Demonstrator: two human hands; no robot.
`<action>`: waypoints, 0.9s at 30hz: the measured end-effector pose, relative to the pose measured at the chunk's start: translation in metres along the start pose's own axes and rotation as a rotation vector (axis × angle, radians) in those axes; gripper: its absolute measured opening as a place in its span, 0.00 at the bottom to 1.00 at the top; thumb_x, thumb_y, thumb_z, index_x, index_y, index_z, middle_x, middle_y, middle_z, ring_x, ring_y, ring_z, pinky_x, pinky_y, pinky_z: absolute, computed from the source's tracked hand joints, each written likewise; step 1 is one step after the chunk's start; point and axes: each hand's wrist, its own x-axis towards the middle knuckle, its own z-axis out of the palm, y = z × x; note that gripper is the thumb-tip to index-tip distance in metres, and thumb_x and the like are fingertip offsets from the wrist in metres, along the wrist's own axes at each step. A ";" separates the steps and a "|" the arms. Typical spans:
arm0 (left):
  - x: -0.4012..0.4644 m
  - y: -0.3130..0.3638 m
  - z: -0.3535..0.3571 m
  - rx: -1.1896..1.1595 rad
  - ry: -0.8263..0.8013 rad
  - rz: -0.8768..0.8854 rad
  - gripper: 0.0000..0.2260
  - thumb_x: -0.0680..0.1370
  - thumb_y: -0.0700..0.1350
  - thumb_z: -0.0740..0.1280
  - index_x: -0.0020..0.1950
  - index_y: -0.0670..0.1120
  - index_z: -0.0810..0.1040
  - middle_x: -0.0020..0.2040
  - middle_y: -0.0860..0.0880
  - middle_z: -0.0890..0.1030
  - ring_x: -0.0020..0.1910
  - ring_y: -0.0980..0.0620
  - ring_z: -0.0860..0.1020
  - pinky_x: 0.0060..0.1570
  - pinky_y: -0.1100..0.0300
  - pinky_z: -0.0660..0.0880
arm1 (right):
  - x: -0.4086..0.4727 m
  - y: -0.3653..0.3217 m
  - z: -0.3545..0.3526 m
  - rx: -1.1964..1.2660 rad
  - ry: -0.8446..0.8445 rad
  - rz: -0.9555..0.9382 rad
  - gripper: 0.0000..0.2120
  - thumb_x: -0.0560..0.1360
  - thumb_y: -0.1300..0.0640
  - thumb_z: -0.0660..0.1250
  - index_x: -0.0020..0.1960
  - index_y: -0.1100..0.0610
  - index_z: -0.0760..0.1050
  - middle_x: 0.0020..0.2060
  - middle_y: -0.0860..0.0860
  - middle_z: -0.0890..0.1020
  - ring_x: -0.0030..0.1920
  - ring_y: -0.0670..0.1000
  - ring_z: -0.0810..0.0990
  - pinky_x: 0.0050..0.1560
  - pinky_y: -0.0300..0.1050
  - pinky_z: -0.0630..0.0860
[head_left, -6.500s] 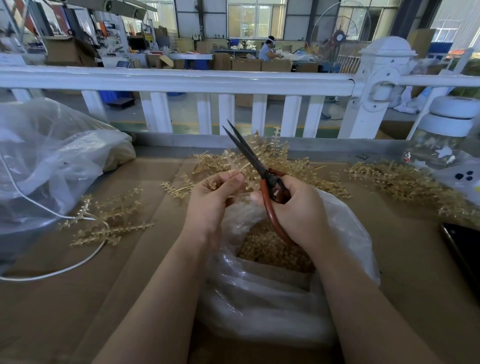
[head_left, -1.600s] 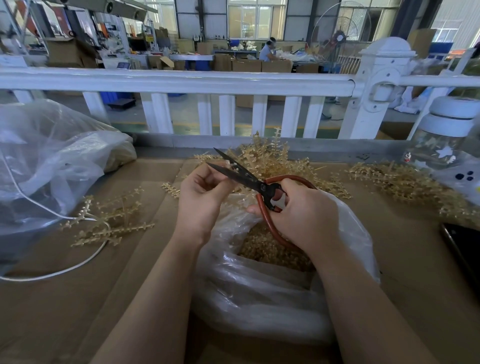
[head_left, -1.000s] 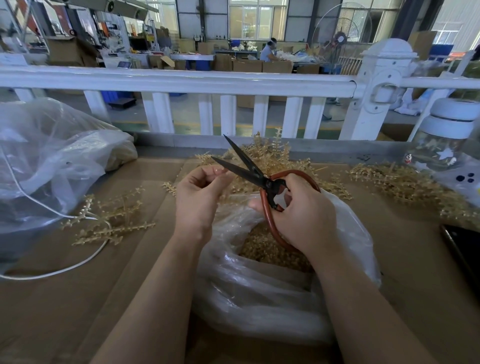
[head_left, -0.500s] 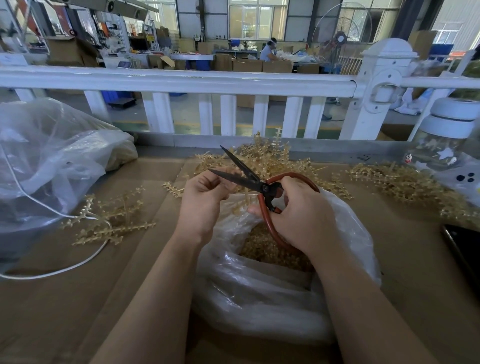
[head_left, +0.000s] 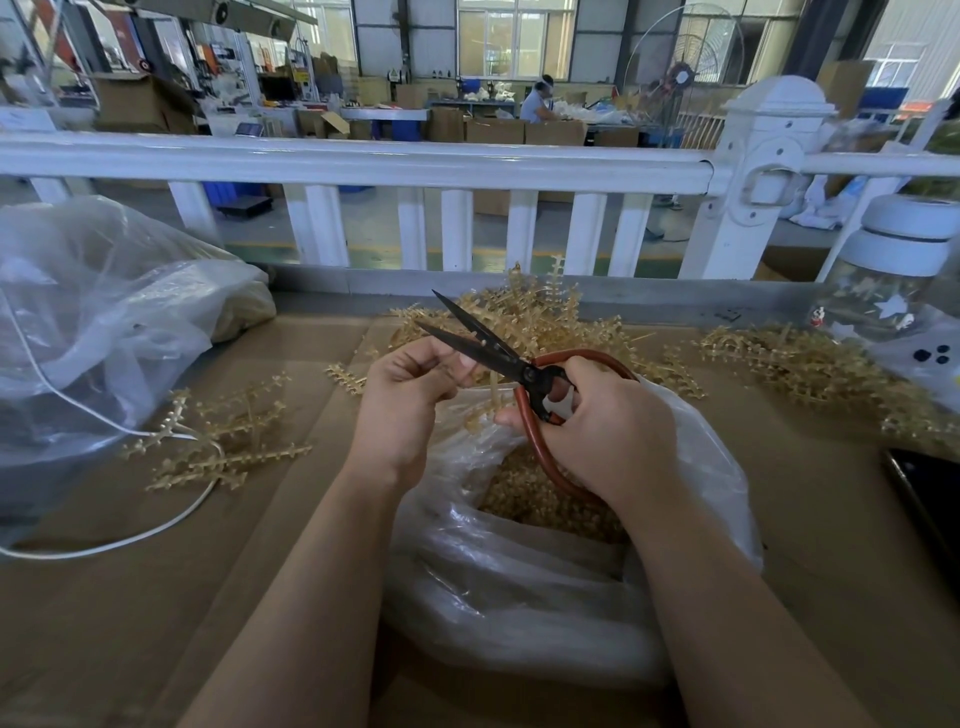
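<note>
My right hand (head_left: 602, 426) grips black scissors (head_left: 483, 345) by their red loop handles, blades parted and pointing up-left. My left hand (head_left: 410, 384) pinches a thin tan plastic sprig (head_left: 491, 392) right under the blades; most of the sprig is hidden by my fingers. Both hands hover over an open clear plastic bag (head_left: 519, 587) that holds many small tan cut pieces (head_left: 524, 499).
A heap of tan sprigs (head_left: 540, 322) lies behind the hands, another (head_left: 810, 369) at right, a few (head_left: 218, 441) at left. A big clear bag (head_left: 98, 322) and white cable (head_left: 119, 538) sit left. A jar (head_left: 893, 280) and dark phone (head_left: 930, 499) sit right. White railing (head_left: 363, 161) borders the cardboard-covered table (head_left: 130, 623).
The scissor blades opened and partly closed near my left fingers over the last seconds; now they are slightly narrower than half a second ago. Both hands stay above the bag.
</note>
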 end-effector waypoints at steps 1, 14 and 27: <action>0.000 0.000 0.000 -0.013 -0.001 -0.001 0.09 0.75 0.38 0.69 0.38 0.50 0.83 0.36 0.52 0.82 0.37 0.56 0.75 0.40 0.65 0.70 | 0.000 0.000 0.000 0.008 0.005 -0.001 0.29 0.67 0.21 0.58 0.43 0.47 0.74 0.32 0.40 0.76 0.31 0.39 0.72 0.28 0.35 0.66; 0.000 -0.003 0.006 0.139 0.052 0.145 0.07 0.77 0.30 0.66 0.47 0.41 0.80 0.41 0.45 0.83 0.41 0.52 0.80 0.44 0.63 0.76 | 0.001 0.002 0.003 -0.025 0.016 0.001 0.32 0.66 0.18 0.55 0.45 0.46 0.75 0.32 0.39 0.77 0.33 0.41 0.74 0.31 0.39 0.74; -0.001 -0.005 0.008 0.188 0.012 0.173 0.09 0.77 0.32 0.67 0.48 0.45 0.81 0.44 0.41 0.82 0.47 0.42 0.80 0.50 0.57 0.79 | -0.001 0.001 0.003 0.066 0.045 -0.023 0.37 0.65 0.17 0.50 0.45 0.48 0.76 0.34 0.40 0.79 0.34 0.41 0.76 0.32 0.39 0.76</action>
